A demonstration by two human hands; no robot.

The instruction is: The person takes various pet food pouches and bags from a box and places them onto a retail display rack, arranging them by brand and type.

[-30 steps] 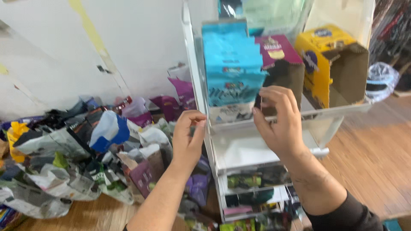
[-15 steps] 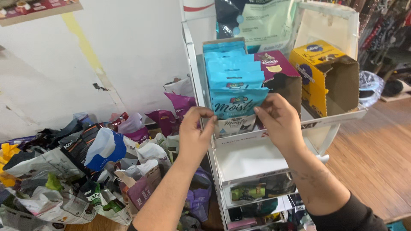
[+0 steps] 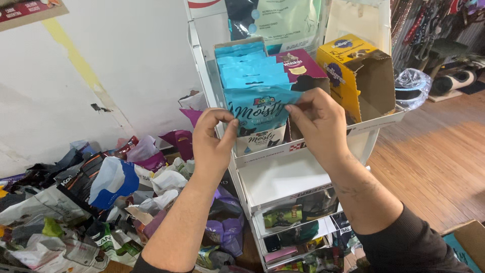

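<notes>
Head view — both hands, left (image 3: 214,139) and right (image 3: 317,126), raised, pinching the front blue pouch (image 3: 260,108) by its edges.

Bare white shelf (image 3: 283,177) gives room; pouches (image 3: 247,71) and boxes (image 3: 353,71) crowd above.

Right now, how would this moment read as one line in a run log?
left hand: pinches front blue pouch | right hand: pinches its other edge | pouch: front of row on white shelf | yellow box: beside, open
</notes>
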